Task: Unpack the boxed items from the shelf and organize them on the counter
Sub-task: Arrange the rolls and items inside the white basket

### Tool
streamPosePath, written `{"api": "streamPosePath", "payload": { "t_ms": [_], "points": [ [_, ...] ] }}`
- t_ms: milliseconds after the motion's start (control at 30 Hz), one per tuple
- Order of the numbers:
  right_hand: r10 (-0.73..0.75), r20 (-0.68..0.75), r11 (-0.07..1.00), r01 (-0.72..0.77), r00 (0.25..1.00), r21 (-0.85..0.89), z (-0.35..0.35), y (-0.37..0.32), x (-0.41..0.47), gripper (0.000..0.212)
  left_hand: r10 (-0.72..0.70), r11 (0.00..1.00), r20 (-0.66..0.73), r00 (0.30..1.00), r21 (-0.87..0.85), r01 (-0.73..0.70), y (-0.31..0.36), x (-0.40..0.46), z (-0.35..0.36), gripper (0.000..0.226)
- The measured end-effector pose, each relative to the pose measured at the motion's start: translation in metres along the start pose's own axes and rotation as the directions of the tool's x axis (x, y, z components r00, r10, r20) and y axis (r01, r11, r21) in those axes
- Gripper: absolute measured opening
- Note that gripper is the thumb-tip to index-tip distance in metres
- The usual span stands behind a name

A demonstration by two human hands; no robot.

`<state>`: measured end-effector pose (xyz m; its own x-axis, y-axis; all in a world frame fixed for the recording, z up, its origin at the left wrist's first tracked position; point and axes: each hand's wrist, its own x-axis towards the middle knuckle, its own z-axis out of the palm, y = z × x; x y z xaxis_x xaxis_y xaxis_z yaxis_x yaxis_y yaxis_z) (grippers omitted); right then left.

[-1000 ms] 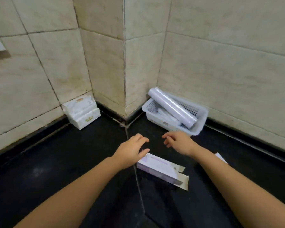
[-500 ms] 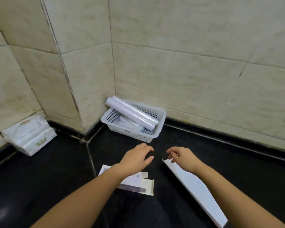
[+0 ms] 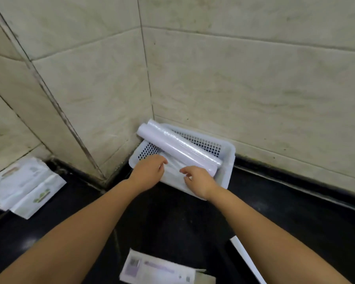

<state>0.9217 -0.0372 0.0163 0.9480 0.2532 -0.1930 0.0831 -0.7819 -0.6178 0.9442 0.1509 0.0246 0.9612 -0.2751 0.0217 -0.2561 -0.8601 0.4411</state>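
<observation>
Black counter (image 3: 193,218), tiled corner: basket (image 3: 228,160) sits in the back corner, long roll (image 3: 178,146) laid across its top, axis running far-left to near-right. Both hands over the near rim, left hand (image 3: 148,171) and right hand (image 3: 199,183) loosely open, gripping nothing, fingertips at smaller rolls beneath; the right looks nearer the roll's near end. Opened box (image 3: 156,271) at the front edge.
</observation>
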Motion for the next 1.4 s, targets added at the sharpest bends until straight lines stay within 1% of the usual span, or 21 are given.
{"api": "streamPosePath", "payload": {
  "t_ms": [100,167,267,367,467,567,667,700,733,767,800,833,967,1000,1067,1133,1200,1267,1333,1367,1400],
  "points": [
    [0.017,0.153,1.0,-0.013,0.988,-0.029,0.013,-0.003,0.035,0.048,-0.042,0.998,0.113,0.993,0.04,0.038,-0.025,0.033,-0.001,0.03],
    [0.039,0.28,0.997,-0.017,0.959,-0.08,0.018,-0.002,0.054,0.058,-0.068,0.997,0.199,0.978,0.055,0.058,-0.039,0.051,0.003,0.031],
    [0.066,0.386,0.981,0.01,0.92,-0.192,0.024,-0.002,0.076,0.052,-0.071,0.997,0.263,0.962,-0.004,0.075,-0.052,0.074,0.009,0.029],
    [0.058,0.414,0.961,0.061,0.908,-0.268,0.03,-0.004,0.09,0.036,-0.005,0.997,0.279,0.96,-0.075,0.028,-0.061,0.091,0.014,0.031],
    [0.015,0.399,0.964,0.093,0.917,-0.25,0.039,-0.004,0.091,0.028,0.043,0.995,0.337,0.94,-0.097,-0.011,-0.066,0.098,0.022,0.036],
    [0.027,0.419,0.97,0.077,0.908,-0.23,0.036,0.001,0.091,0.014,0.064,0.993,0.394,0.917,-0.114,-0.021,-0.068,0.099,0.027,0.039],
    [0.029,0.465,0.982,0.062,0.885,-0.181,0.019,0.005,0.089,0.029,0.1,0.994,0.451,0.887,-0.006,-0.109,-0.064,0.102,0.029,0.051],
    [0.029,0.469,0.985,0.056,0.883,-0.165,0.014,0.007,0.087,0.026,0.106,0.988,0.465,0.879,0.05,-0.146,-0.062,0.104,0.03,0.055],
    [0.016,0.477,0.986,0.065,0.879,-0.153,0.012,0.009,0.084,0.017,0.103,0.979,0.479,0.871,0.104,-0.173,-0.059,0.106,0.032,0.058],
    [0.014,0.487,0.986,0.07,0.873,-0.153,0.01,0.011,0.082,0.021,0.096,0.967,0.499,0.861,0.158,-0.2,-0.055,0.107,0.035,0.06],
    [0.025,0.495,0.985,0.062,0.869,-0.158,0.009,0.01,0.078,0.037,0.099,0.95,0.52,0.848,0.205,-0.237,-0.052,0.107,0.038,0.062],
    [0.043,0.504,0.988,0.039,0.863,-0.15,0.01,0.01,0.075,0.045,0.112,0.928,0.543,0.832,0.243,-0.283,-0.049,0.106,0.041,0.064],
    [0.038,0.512,0.999,-0.016,0.858,-0.046,0.014,0.012,0.071,0.046,0.199,0.829,0.578,0.792,0.332,-0.451,-0.044,0.105,0.047,0.074],
    [0.034,0.508,0.999,-0.02,0.86,-0.034,0.014,0.013,0.07,0.041,0.217,0.806,0.573,0.79,0.353,-0.476,-0.043,0.105,0.046,0.074],
    [0.037,0.494,0.998,-0.007,0.869,-0.064,0.014,0.016,0.069,0.008,0.24,0.783,0.566,0.788,0.367,-0.502,-0.04,0.105,0.045,0.071],
    [0.038,0.481,0.995,0.012,0.876,-0.099,0.01,0.016,0.069,0.015,0.255,0.783,0.558,0.79,0.36,-0.507,-0.038,0.105,0.044,0.06],
    [0.024,0.475,0.992,0.036,0.88,-0.117,0.0,0.016,0.067,0.01,0.232,0.795,0.578,0.782,0.351,-0.496,-0.038,0.105,0.039,0.05],
    [0.002,0.471,0.998,0.026,0.882,-0.055,-0.017,0.017,0.064,0.009,0.157,0.83,0.604,0.781,0.348,-0.436,-0.04,0.101,0.034,0.053],
    [-0.002,0.439,0.995,-0.042,0.898,0.091,-0.038,0.018,0.059,0.009,0.038,0.914,0.628,0.777,0.292,-0.281,-0.041,0.095,0.026,0.059],
    [-0.003,0.392,0.981,-0.072,0.92,0.178,-0.047,0.017,0.057,0.014,-0.005,0.957,0.666,0.746,0.22,-0.19,-0.042,0.094,0.021,0.058],
    [0.002,0.323,0.961,-0.091,0.946,0.26,-0.052,0.016,0.058,0.016,-0.035,0.981,0.723,0.69,0.157,-0.115,-0.042,0.093,0.016,0.055]
  ]
}}
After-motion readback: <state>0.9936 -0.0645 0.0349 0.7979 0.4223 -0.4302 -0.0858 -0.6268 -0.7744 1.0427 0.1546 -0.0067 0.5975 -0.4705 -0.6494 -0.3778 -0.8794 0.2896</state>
